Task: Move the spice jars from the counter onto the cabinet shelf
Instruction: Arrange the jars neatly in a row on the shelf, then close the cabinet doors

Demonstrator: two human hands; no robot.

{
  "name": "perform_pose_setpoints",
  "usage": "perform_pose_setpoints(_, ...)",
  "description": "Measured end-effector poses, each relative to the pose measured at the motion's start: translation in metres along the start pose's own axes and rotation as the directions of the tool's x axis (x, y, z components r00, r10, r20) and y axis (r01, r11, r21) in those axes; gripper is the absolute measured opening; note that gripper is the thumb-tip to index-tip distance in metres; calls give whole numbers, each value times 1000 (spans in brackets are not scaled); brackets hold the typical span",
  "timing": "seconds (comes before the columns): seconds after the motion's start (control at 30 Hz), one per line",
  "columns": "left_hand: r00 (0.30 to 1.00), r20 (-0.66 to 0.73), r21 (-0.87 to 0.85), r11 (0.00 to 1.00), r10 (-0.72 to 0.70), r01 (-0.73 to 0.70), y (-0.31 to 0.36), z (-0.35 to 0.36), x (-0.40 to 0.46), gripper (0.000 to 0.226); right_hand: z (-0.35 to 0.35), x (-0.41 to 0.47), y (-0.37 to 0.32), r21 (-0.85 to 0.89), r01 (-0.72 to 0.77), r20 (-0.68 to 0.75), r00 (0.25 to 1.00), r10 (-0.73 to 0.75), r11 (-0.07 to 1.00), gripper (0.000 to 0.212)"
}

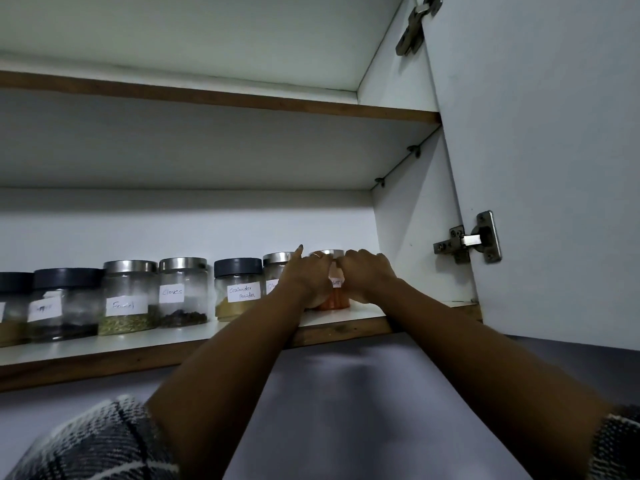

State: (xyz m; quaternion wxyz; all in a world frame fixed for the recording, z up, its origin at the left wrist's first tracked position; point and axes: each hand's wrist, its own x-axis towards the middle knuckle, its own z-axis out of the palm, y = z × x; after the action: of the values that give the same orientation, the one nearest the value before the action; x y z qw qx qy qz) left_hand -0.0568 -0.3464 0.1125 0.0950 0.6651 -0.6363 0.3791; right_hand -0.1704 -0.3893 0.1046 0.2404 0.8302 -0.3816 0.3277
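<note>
Both hands: I cup my left hand [306,277] and right hand [363,273] round the orange spice jar [334,296], one on each side, to steady it upright.
Jar: it stands on the cabinet shelf [346,317], at the right end of the row.
Neighbour: my left fingers slot between it and the steel-lidded jar [275,268], probably to keep a gap.
Row: Coriander Powder jar [237,289] and Cloves jar [183,292] have labels facing out, so I'd guess I'm squaring this label too.
Door: open cabinet door [540,168] leaves the corner reachable.
</note>
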Motion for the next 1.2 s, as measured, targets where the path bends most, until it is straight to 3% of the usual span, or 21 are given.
perform_pose_setpoints(0.2, 998, -26, -253, 967, -50, 41, 7, -19, -42, 41, -22, -38, 5, 152, 47, 3, 999, -48, 987, 33)
perform_pose_setpoints(0.33, 996, -19, -387, 919, -90, 76, 4, -39, -68, 37, -38, -59, 6, 0, 135, 23, 991, -135, 991, 31)
perform_pose_setpoints(0.5, 997, 70, -338, 941, 13, 12, 17, -58, -118, 40, -69, -94, 1, -245, 383, 142, 923, -357, 891, 18)
perform_pose_setpoints(0.7, 982, -174, -333, 934, 76, -132, 56, -85, -164, 44, -126, -142, -1, -404, 504, 98, 853, -512, 763, 26)
perform_pose_setpoints(0.9, 921, -380, -381, 893, 86, -240, 122, -130, -180, 45, -231, -216, 11, -468, 395, -60, 878, -474, 790, 28)
perform_pose_setpoints(1.03, 880, -457, -458, 812, 133, -361, 181, -162, -200, 52, -291, -272, 27, -471, 182, -282, 896, -343, 863, 20)
perform_pose_setpoints(1.2, 780, -598, -496, 681, 183, -539, 254, -190, -239, 60, -341, -344, 42, -468, -36, -465, 859, -212, 883, 22)
